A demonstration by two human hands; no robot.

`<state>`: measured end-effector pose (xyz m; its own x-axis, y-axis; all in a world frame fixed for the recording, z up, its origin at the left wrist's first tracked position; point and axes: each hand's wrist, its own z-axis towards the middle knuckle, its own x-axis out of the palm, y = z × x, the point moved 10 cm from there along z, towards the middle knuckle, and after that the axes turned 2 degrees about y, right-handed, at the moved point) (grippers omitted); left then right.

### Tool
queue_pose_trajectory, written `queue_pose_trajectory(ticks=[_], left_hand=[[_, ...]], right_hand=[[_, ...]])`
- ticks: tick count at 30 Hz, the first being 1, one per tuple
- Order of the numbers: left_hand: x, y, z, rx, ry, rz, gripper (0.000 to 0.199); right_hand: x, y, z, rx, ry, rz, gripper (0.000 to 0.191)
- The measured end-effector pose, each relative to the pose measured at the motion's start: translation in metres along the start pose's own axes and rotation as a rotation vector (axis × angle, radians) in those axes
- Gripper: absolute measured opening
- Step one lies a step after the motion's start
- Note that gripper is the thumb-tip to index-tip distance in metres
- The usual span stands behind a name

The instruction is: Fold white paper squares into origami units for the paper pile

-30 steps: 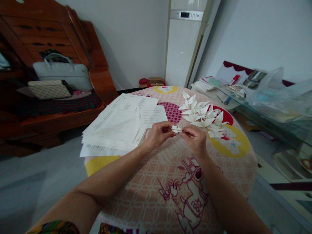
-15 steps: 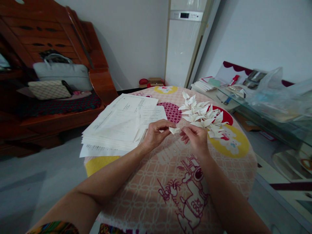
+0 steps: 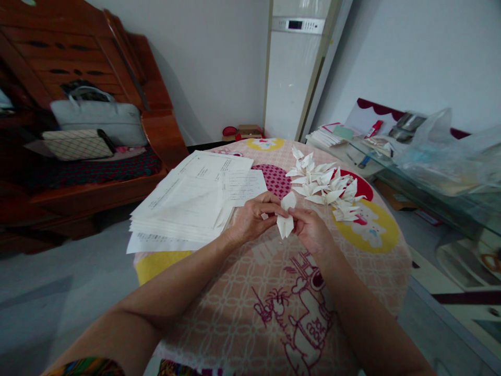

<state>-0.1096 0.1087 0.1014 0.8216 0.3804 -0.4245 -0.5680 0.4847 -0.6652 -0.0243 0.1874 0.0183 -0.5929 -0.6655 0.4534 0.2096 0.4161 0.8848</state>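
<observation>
Over the middle of the round table, a small white piece of folded paper is pinched between my two hands. My left hand grips its left side with thumb and fingers. From the right, my right hand closes on the paper's other side. One rounded flap points up and away, and another part points down toward me. Just beyond my right hand lies a pile of folded white paper cranes. To the left of my left hand is a stack of printed paper sheets.
A patterned cloth covers the round table. At the right stands a glass-topped table with plastic bags and papers. A wooden bench holding a grey bag is at the left.
The folded paper has been turned and spread, so flaps now show above and below my fingers. My right hand has moved slightly down and closed in on it.
</observation>
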Motion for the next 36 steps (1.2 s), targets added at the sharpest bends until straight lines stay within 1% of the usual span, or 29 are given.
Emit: queue_pose_trajectory(ticks=[3,6,8,10,12,14,16,19,21,23,25,28,31,34,36], left_hand=[[0.001,0.001,0.001,-0.012,0.017,0.004,0.011],[0.003,0.008,0.001,-0.068,0.037,-0.035,0.009],[0.003,0.015,0.002,-0.123,0.024,-0.12,0.007],[0.002,0.023,0.003,-0.175,-0.008,-0.257,0.01],[0.001,0.031,0.003,-0.237,-0.047,-0.426,0.017],[0.001,0.039,0.001,-0.323,-0.1,-0.603,0.021],[0.004,0.047,-0.002,-0.414,-0.152,-0.764,0.022],[0.014,0.053,-0.008,-0.527,-0.161,-0.939,0.024],[0.021,0.055,-0.011,-0.584,-0.147,-1.014,0.026],[0.027,0.057,-0.013,-0.63,-0.14,-1.072,0.028],[0.032,0.059,-0.015,-0.682,-0.128,-1.121,0.028],[0.041,0.065,-0.02,-0.791,-0.134,-1.168,0.019],[0.045,0.073,-0.027,-0.898,-0.166,-1.164,0.009],[0.046,0.08,-0.033,-0.961,-0.183,-1.11,0.011],[0.044,0.082,-0.033,-0.961,-0.176,-1.068,0.013]], right_hand=[[-0.003,0.005,-0.001,-0.03,-0.024,-0.049,0.018],[-0.004,0.01,-0.002,-0.073,-0.023,-0.114,0.019],[-0.007,0.014,-0.002,-0.109,-0.049,-0.155,0.021],[-0.007,0.018,-0.004,-0.141,-0.069,-0.181,0.026],[0.0,0.022,-0.004,-0.168,-0.032,-0.182,0.031],[0.013,0.026,-0.005,-0.203,0.057,-0.167,0.034],[0.023,0.031,-0.007,-0.251,0.13,-0.153,0.032],[0.03,0.027,-0.006,-0.265,0.176,-0.133,0.028],[0.028,0.024,-0.005,-0.27,0.161,-0.119,0.036],[0.024,0.026,-0.005,-0.33,0.12,-0.143,0.041],[0.021,0.032,-0.008,-0.42,0.074,-0.205,0.039],[0.019,0.042,-0.015,-0.537,0.02,-0.304,0.033],[0.021,0.055,-0.025,-0.67,-0.033,-0.467,0.024],[0.024,0.068,-0.036,-0.822,-0.09,-0.707,0.021],[0.026,0.073,-0.042,-0.9,-0.128,-0.883,0.024]])
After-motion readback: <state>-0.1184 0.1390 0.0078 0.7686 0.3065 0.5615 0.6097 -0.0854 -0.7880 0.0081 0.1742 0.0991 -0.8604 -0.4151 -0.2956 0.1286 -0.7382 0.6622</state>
